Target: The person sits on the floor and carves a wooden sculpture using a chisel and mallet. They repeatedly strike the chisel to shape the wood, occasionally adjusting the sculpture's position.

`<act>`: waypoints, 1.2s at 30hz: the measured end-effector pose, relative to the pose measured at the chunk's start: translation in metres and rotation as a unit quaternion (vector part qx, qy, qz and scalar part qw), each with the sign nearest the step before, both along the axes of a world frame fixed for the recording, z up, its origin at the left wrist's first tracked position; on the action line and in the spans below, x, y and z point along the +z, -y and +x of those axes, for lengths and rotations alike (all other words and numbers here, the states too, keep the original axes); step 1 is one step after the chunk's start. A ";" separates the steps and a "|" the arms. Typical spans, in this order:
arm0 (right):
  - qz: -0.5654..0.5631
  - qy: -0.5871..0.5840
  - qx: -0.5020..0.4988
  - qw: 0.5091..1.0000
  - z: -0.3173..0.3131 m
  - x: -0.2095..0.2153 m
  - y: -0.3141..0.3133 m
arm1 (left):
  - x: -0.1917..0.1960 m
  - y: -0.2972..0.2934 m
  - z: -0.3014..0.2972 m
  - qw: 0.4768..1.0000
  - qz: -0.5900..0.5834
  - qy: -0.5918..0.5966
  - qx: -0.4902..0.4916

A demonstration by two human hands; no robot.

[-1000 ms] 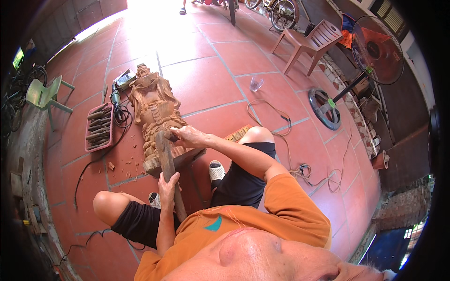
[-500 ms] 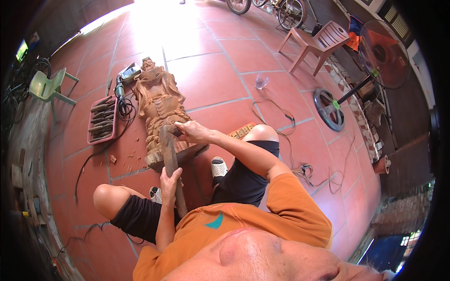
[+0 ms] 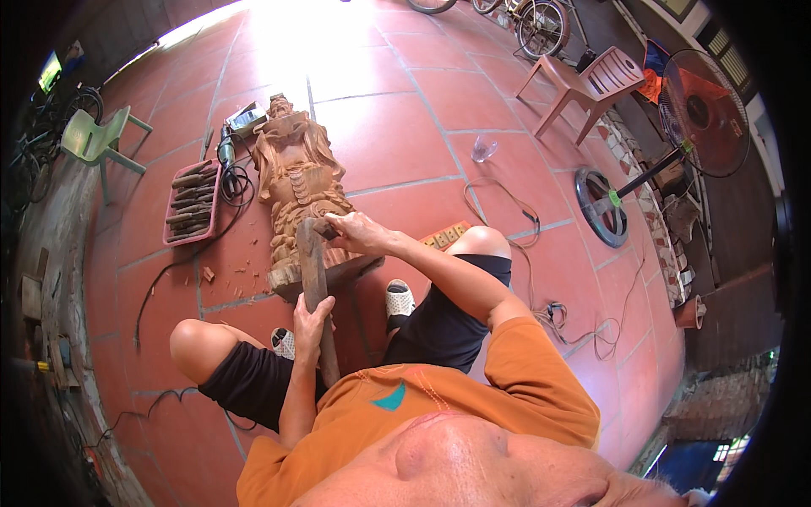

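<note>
A carved wooden statue (image 3: 300,173) of a robed figure lies on the tiled floor in front of me, its base toward my feet. My left hand (image 3: 312,319) is wrapped round a long, bent wooden club (image 3: 312,269), which runs from my lap up over the statue's lower end. At the club's top my right hand (image 3: 359,233) is closed, its fingers on a short dark wooden piece (image 3: 324,228). Whether that piece is part of the club or a separate tool handle, I cannot tell. The club covers part of the statue's carved lower section.
Left of the statue are a pink basket (image 3: 171,241) of chisels, a corded power tool (image 3: 226,150) and scattered wood chips (image 3: 209,275). A clear cup (image 3: 484,150), a loose cord (image 3: 498,182), a standing fan (image 3: 601,205) and a chair (image 3: 591,89) are to the right.
The whole scene has shifted slightly right in the view. Both hands keep nearly the same places on the wood, and the statue lies as before.
</note>
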State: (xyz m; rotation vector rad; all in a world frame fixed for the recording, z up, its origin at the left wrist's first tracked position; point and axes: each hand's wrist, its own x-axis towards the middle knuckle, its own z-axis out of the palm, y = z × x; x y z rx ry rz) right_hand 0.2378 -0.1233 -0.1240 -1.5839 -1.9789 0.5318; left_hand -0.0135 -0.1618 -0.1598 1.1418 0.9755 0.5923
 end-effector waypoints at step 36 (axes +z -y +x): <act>-0.042 0.021 -0.021 0.999 -0.001 0.002 0.000 | 0.002 0.001 -0.002 1.000 0.006 -0.006 0.002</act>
